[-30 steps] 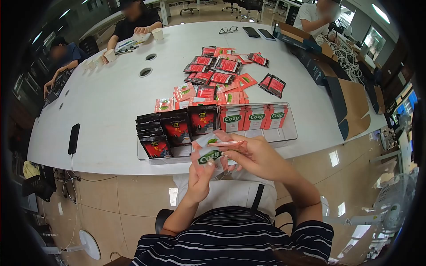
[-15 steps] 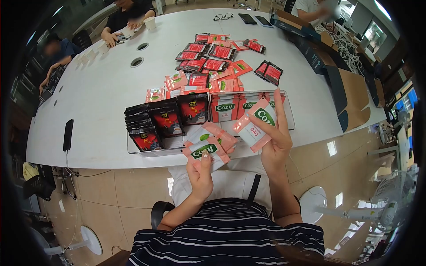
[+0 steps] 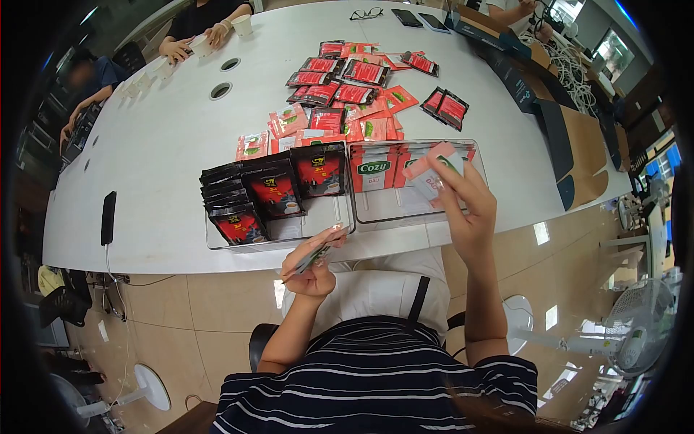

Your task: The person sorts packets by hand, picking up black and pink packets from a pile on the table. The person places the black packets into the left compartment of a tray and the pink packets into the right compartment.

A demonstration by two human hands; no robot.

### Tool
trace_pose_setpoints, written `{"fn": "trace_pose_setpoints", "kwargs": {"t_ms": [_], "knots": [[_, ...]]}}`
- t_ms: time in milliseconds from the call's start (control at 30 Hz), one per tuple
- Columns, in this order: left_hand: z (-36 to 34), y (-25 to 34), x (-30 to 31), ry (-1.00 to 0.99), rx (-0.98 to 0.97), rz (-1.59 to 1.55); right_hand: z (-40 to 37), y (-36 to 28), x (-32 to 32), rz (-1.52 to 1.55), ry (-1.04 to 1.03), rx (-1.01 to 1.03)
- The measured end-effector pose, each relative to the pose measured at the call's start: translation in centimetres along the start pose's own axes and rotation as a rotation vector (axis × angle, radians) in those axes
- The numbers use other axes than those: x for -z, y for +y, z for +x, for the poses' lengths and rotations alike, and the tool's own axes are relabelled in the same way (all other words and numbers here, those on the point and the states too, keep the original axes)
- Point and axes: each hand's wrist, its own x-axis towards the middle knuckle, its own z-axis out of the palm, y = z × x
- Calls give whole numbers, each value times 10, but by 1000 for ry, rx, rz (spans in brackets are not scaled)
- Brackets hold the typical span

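My left hand [image 3: 309,271] is closed around a few pink-and-white Cozy tea sachets [image 3: 316,254], turned nearly edge-on in front of the table edge. My right hand [image 3: 473,213] pinches one pink Cozy tea sachet [image 3: 431,179] over the right clear tray [image 3: 394,218]. In that tray, pink Cozy sachets [image 3: 374,176] stand upright in a row along the back. The left clear tray [image 3: 289,236] holds black-and-red coffee sachets [image 3: 278,192] standing in stacks. The lower part of the right-hand sachet's backdrop is hidden by my fingers.
Behind the trays lies a loose pile of red-and-black and pink sachets [image 3: 336,94], with two more packets [image 3: 444,108] to its right. Opened cardboard boxes [image 3: 571,145] and cables [image 3: 575,79] sit at the right. Glasses [image 3: 366,14], phones [image 3: 419,19] and paper cups [image 3: 242,26] are farther back; people sit there.
My right hand has moved right with its sachet, now tilted over the right tray. My left hand has drawn left and turned its sachets edge-on, away from the trays' front.
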Motion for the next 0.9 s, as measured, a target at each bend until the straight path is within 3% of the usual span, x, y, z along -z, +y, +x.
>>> {"fn": "trace_pose_setpoints", "kwargs": {"t_ms": [33,300,400,500,900], "knots": [[-1,-1,-2,65,2,-75,5,-7,-3,14,2,10],[-4,0,6,-24,47,40,38,-3,-28,-274,-252,301],[0,1,10,-93,37,97,43,-2,-39,-325,-299,279],[-1,1,12,-129,45,140,54,-1,-41,-549,-287,541],[-3,-1,12,-125,59,126,72,0,-50,-795,-254,541]]}}
